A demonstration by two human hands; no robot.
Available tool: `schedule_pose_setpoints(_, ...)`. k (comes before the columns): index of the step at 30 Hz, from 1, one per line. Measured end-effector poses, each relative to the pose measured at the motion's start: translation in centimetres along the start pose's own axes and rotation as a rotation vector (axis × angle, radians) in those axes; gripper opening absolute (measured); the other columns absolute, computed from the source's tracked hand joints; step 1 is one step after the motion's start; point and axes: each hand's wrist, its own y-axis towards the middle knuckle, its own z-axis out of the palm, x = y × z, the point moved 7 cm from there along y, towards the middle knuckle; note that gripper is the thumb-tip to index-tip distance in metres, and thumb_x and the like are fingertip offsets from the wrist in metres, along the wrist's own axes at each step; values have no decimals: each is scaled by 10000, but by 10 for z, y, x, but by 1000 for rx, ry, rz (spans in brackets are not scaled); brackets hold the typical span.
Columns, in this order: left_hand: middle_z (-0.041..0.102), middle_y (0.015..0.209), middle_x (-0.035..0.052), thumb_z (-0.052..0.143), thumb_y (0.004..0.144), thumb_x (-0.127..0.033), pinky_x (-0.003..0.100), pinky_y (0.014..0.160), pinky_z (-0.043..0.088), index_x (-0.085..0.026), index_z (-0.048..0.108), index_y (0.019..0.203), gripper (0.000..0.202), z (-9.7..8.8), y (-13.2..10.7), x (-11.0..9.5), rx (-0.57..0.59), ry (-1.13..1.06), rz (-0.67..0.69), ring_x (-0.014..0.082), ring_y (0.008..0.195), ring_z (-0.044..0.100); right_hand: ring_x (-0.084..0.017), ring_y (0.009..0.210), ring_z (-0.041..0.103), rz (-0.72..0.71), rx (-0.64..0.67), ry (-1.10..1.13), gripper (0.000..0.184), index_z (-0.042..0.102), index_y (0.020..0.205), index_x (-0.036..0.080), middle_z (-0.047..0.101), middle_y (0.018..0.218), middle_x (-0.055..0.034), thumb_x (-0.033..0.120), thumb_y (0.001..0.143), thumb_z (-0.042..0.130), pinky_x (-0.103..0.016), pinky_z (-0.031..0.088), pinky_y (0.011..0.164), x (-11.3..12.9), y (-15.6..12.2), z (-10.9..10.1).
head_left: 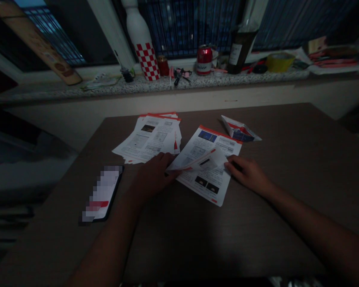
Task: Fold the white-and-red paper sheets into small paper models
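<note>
A printed leaflet (208, 167) with a red top edge lies on the brown table (287, 167), its lower left corner folded over towards the middle. My left hand (154, 175) rests on the fold's left end, fingers pressed on the paper. My right hand (247, 172) pinches the folded flap's right tip. A stack of similar leaflets (149, 137) lies just left of it, beyond my left hand. A folded paper piece (239, 129) sits behind the leaflet to the right.
A phone (103, 193) lies screen up on the table at the left. The stone sill (77, 89) behind holds a red-and-white checked bottle (142, 40), a red can (204, 59), a dark bottle (241, 50), a yellow tape roll (279, 61) and small clutter.
</note>
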Motion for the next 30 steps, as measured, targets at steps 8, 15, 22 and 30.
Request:
schedule_pose_setpoints(8,779,1154,53,736,949,-442,396,774,576,-278,639,1189,307,6,2,20,45,-187,-191,286,970,752,-239,755,758,40,-21,11,235,671,986,251,798,889,-50,425,1066,535,-349,564,653,-5,-1,-2)
schedule_pose_setpoints(15,780,1100,47,719,942,-315,403,825,605,-269,642,1224,296,8,6,32,-15,-361,-193,255,954,757,-241,727,751,78,-103,2,244,680,1002,247,792,865,-49,439,1062,543,-353,559,647,-12,-2,-8)
schedule_pose_setpoints(22,783,1036,49,690,956,-336,414,856,604,-247,681,1253,310,8,7,35,-28,-313,-208,259,938,756,-249,749,749,119,-138,-4,261,683,1009,244,795,885,-58,458,1064,544,-353,551,650,-18,-3,-10)
schedule_pose_setpoints(30,782,1020,55,648,961,-334,407,850,583,-234,728,1077,173,5,7,36,-3,-254,-198,252,913,738,-257,774,743,149,-161,19,282,666,998,234,794,893,-71,476,1058,535,-368,541,689,-22,-3,-11)
